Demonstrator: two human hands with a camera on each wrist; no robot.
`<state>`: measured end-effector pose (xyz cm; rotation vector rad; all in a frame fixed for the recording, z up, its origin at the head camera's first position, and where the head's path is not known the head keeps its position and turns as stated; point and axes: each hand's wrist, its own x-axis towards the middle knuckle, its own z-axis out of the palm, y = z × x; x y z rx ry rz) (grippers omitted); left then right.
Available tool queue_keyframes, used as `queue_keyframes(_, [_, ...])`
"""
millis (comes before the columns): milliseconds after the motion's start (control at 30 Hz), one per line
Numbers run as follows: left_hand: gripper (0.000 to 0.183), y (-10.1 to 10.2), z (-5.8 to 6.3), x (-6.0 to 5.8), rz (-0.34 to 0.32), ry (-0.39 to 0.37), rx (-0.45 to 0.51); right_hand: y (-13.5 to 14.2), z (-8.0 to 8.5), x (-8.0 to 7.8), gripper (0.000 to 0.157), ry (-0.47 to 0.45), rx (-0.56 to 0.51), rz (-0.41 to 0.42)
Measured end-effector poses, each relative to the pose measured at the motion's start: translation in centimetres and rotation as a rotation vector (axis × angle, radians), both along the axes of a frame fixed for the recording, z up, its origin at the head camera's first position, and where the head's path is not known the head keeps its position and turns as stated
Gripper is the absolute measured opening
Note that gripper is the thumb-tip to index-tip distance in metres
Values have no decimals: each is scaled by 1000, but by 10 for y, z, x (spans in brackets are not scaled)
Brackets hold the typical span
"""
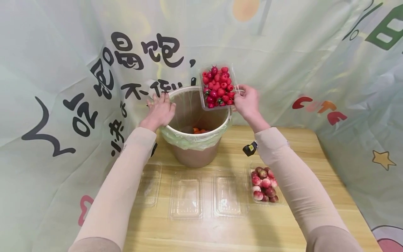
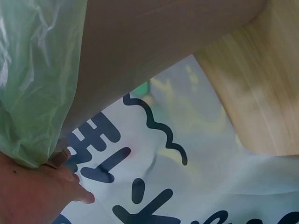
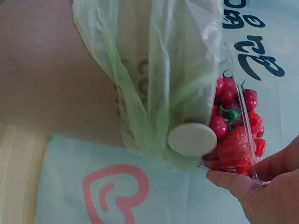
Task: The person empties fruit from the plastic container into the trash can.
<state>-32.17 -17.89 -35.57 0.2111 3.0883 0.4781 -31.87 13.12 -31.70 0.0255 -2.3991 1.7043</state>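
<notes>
My right hand point(image 1: 247, 101) pinches the edge of a clear plastic punnet point(image 1: 204, 106) between thumb and fingers. The punnet, tilted over the bin's back right rim, is full of raspberries and small cherry tomatoes point(image 3: 227, 93). My left hand point(image 1: 160, 110) rests on the left rim of the brown bin point(image 1: 195, 155), its fingers spread. A pale green bag point(image 1: 204, 143) lines the bin and folds over its rim. Down inside lie some orange-red pieces point(image 1: 199, 131). In the left wrist view, the bag partly covers my left hand point(image 2: 39, 191).
In front of the bin, clear plastic containers point(image 1: 187, 197) lie in a row on the wooden table point(image 1: 214, 234). At the row's right end, a punnet holds round red-and-white fruit point(image 1: 266, 183), close to my right forearm. A printed cloth point(image 1: 283, 52) hangs behind and at both sides.
</notes>
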Motion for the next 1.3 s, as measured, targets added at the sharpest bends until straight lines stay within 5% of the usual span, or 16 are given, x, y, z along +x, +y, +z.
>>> queue_keyframes(1300, [72,1,-2,-1,-1,10,8,-33,-19,4,38,287,119,-57])
